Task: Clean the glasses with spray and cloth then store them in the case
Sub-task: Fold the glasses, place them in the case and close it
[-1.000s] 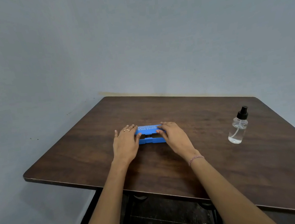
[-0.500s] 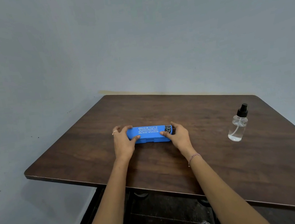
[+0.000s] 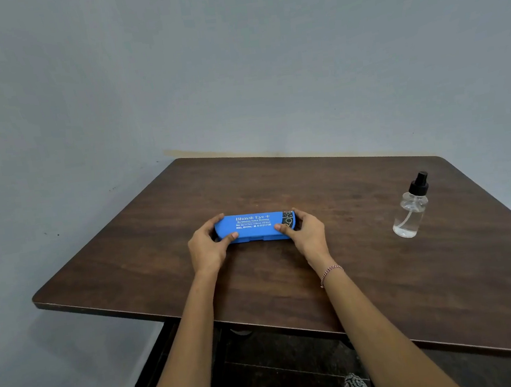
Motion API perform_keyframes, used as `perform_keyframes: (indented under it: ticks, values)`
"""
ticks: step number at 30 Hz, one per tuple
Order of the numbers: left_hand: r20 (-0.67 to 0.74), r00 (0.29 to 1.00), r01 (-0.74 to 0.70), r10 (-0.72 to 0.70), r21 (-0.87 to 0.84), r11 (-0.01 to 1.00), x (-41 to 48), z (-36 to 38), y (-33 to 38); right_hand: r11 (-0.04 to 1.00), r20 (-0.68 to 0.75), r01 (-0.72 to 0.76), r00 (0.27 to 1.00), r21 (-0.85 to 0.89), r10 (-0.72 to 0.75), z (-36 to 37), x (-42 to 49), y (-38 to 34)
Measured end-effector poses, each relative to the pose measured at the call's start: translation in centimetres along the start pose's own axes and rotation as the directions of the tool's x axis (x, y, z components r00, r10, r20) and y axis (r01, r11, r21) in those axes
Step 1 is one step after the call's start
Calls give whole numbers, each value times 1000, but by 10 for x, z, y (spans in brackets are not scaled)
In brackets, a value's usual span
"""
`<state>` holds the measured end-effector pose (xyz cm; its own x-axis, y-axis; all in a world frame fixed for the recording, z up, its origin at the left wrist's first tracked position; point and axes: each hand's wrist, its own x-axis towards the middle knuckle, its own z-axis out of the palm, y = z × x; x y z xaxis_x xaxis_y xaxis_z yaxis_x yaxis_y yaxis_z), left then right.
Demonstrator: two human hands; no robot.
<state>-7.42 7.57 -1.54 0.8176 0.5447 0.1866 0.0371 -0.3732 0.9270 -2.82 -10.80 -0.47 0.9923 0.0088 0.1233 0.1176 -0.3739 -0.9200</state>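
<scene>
While resting closed at frame centre on the table [image 3: 384, 274], the blue case [image 3: 253, 228] is being gripped endwise by left hand [image 3: 206, 246] and right hand [image 3: 308, 235]; spray bottle [image 3: 410, 207] is standing at right.

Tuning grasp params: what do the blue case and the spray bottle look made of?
Blue case: likely hard plastic, matte; moulded ridges along the front edge, printed white text. Spray bottle: clear plastic or glass, can't tell which; glossy, dip tube visible inside, black pump top.
</scene>
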Motion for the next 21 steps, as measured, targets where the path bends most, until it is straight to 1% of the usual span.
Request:
perform_keyframes:
  ticks: [9, 15, 21]
  values:
    - [-4, 1000, 19, -19, 15, 1000, 1, 7, 7, 1000, -50, 0, 999, 2, 1, -8, 3, 2]
    - [78, 997, -11, 12, -19, 1000, 0, 40, 28, 1000, -115, -26, 993, -15, 24, -48, 13, 8]
    - [168, 985, -48, 45, 13, 999, -3, 79, 45, 996, -153, -81, 985, -31, 75, -84, 22, 25]
